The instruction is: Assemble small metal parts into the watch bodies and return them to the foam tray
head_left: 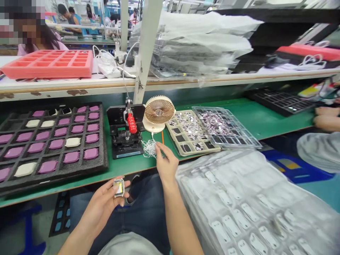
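Observation:
My left hand [103,205] holds a small square metal-framed watch case [119,187] between fingers and thumb, low over my lap. My right hand [166,165] rests at the green bench's front edge [127,177], its fingertips drawn together. A thin orange stick [162,136] rises just beyond those fingers, and I cannot tell whether they grip it. A tangle of white cord [149,148] lies beside them. Nearest that hand stand a small hand press with a red grip [131,123] and a small round beige fan [158,112].
A black foam tray [102,141] holds purple and white square pieces at left. Beige [212,148] and clear [247,136] trays hold shiny parts. Stacked clear trays of white pieces [252,202] fill the lower right. A co-worker's hands [325,118] show at right.

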### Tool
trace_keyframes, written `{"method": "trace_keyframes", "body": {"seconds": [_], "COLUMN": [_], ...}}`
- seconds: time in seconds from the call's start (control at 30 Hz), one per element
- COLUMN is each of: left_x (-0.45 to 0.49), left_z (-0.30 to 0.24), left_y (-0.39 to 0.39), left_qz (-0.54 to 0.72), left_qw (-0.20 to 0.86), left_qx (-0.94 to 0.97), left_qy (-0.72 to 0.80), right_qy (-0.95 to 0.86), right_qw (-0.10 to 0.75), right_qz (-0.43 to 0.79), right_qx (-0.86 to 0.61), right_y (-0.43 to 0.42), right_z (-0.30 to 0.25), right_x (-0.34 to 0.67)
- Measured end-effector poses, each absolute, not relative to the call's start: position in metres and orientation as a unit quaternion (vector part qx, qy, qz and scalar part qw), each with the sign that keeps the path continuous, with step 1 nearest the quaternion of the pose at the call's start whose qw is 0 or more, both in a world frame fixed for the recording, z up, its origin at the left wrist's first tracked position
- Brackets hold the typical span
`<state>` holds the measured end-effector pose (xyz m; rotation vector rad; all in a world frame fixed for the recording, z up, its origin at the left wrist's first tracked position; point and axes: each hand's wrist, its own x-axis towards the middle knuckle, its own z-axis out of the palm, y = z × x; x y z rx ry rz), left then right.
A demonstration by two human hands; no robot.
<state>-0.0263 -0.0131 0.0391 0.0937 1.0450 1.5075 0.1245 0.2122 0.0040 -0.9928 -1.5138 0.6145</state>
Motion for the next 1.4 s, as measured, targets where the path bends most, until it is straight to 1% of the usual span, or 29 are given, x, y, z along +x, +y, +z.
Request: {"method": "trace_keyframes", "body": {"seconds": [0.07, 0.2, 0.37, 0.43, 0.5, 0.63, 0.73, 0.87, 1.0, 1.17, 1.4], "left_x": [-0.026, -0.028, -0.031, -0.030, -0.029, -0.022, -0.017, -0.016, -0.019, -0.019, -0.013], "left_z": [0.036, 0.032, 0.025, 0.021, 0.018, 0.015, 0.012, 0.006, -0.004, -0.009, 0.000], "left_y": [-0.014, -0.016, -0.016, -0.015, -0.014, -0.012, -0.016, -0.028, -0.037, -0.038, -0.032], "left_qz": [0.649, 0.655, 0.655, 0.648, 0.642, 0.633, 0.621, 0.618, 0.631, 0.632, 0.626], "left_qw": [0.612, 0.613, 0.618, 0.628, 0.641, 0.665, 0.682, 0.685, 0.666, 0.655, 0.665], "left_qx": [0.037, 0.023, -0.001, -0.002, 0.002, 0.015, 0.024, 0.031, 0.017, 0.004, -0.004], "left_qy": [0.451, 0.441, 0.435, 0.431, 0.422, 0.396, 0.386, 0.385, 0.398, 0.413, 0.408], "right_qy": [-0.663, -0.652, -0.653, -0.653, -0.647, -0.619, -0.604, -0.613, -0.615, -0.621, -0.634], "right_qw": [0.541, 0.513, 0.455, 0.407, 0.340, 0.200, 0.112, 0.038, 0.006, 0.002, -0.001], "right_qz": [0.284, 0.295, 0.257, 0.218, 0.177, 0.130, 0.119, 0.102, 0.085, 0.083, 0.105], "right_qx": [-0.433, -0.474, -0.548, -0.601, -0.660, -0.748, -0.780, -0.783, -0.784, -0.779, -0.766], "right_y": [0.211, 0.193, 0.191, 0.205, 0.230, 0.301, 0.349, 0.382, 0.397, 0.411, 0.416], "right_z": [-0.001, 0.000, 0.025, 0.042, 0.062, 0.094, 0.098, 0.085, 0.069, 0.061, 0.061], "right_x": [0.129, 0.139, 0.158, 0.171, 0.185, 0.210, 0.219, 0.221, 0.220, 0.217, 0.222]}}
